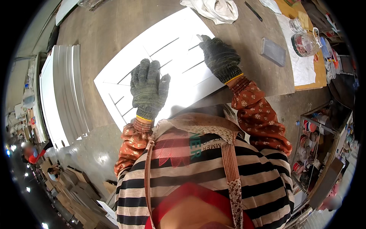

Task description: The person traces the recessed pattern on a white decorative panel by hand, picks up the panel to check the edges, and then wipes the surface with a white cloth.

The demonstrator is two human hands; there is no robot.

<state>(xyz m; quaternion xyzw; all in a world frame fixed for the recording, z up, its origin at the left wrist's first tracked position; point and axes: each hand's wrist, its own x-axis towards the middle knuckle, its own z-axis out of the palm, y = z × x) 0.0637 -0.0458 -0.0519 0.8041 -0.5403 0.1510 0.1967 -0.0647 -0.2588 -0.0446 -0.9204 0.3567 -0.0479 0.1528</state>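
Slotted white panel (181,57) at 12 o'clock, flat on brown worktable (95,34). Looks thin, stiff, fairly light; smooth face probably slides easily, finish likely scuffs. Best hold: opposite edges, roughly 9 and 3 o'clock, off the slots (164,46). Gloved left hand (149,86) palm-down on panel at 11 o'clock, fingers loosely spread toward 12, gripping nothing; gloved right hand (221,57) at 1 o'clock by panel's edge, fingers bent toward 11, can't tell if pinching anything.

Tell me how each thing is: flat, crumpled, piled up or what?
White dark-lined panel: lying flat
Left grip: gloved, open, resting on the panel
Right grip: gloved, at the panel's right edge; holding unclear
White cloth: crumpled
Grey block: lying flat
Panels at left: stacked
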